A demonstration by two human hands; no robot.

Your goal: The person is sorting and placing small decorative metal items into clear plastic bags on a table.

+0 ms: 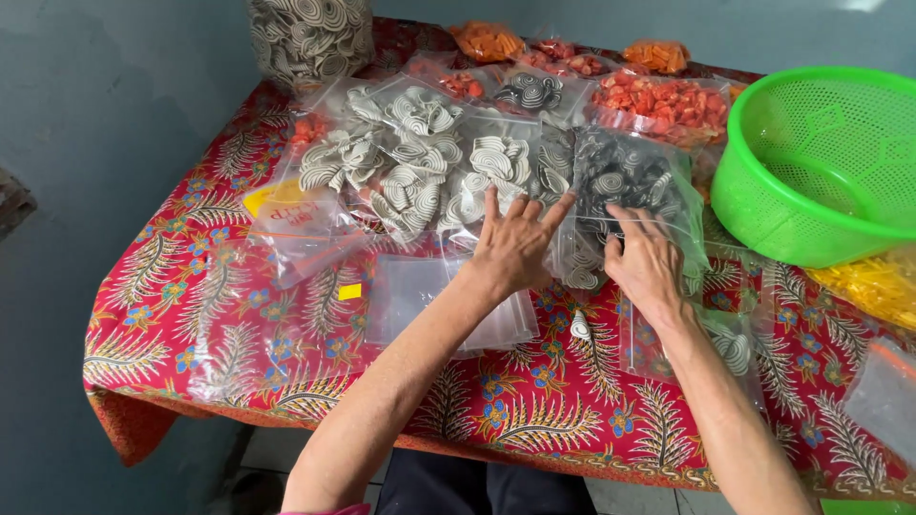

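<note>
a: where are the hands?
b: both lie flat, fingers spread and clenching nothing, on a clear bag of dark spiral crackers point(625, 181) mid-table on the red patterned cloth point(191, 315); left hand point(515, 246) presses its left edge, right hand point(647, 262) its near edge.
a: how would it handle?
b: likely light, slick, its contents brittle; best pinched at the bag's empty corners. a green basket point(821, 162) sits right.

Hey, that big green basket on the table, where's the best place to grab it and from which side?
Grip the green basket by its broad rolled rim, coming from its near side: it stands upright and open, looks empty, and packets crowd its far-left side.
</note>
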